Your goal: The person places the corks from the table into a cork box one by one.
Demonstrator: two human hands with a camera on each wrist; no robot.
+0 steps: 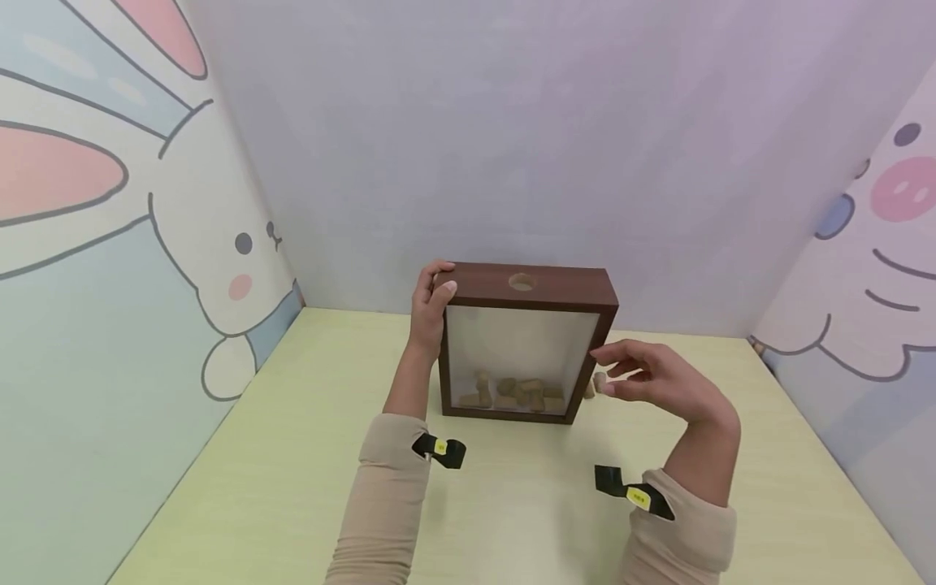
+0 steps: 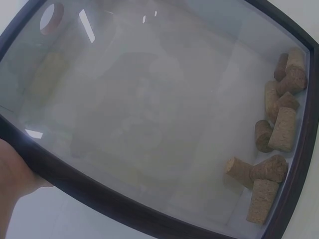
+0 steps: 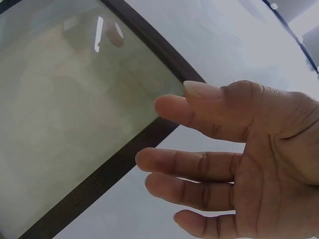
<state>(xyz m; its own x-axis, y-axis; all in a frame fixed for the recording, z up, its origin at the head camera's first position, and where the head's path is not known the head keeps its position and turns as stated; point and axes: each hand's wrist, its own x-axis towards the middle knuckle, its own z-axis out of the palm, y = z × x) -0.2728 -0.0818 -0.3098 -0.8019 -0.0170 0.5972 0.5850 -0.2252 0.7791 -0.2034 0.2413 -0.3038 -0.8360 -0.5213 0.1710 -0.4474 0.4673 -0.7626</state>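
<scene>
A dark brown wooden frame box [image 1: 526, 286] with a clear front and a round hole [image 1: 522, 282] in its top stands upright on the table. Several corks [image 1: 537, 398] lie along its bottom inside; the left wrist view shows these corks [image 2: 284, 129] closely. My left hand [image 1: 430, 305] grips the box's upper left corner, thumb in front and fingers behind. Beside the box's right edge is my right hand [image 1: 654, 378], its fingers [image 3: 194, 164] loosely bent and spread, holding nothing. Just past its thumb, loose corks [image 1: 600, 380] lie by the box, partly hidden.
The pale yellow-green table [image 1: 307, 487] runs back to a plain light curtain wall [image 1: 512, 146] close behind the box. Side panels with a cartoon rabbit [image 1: 212, 236] and a cartoon pig [image 1: 848, 268] stand left and right. Each sleeve carries a black wrist strap with a camera.
</scene>
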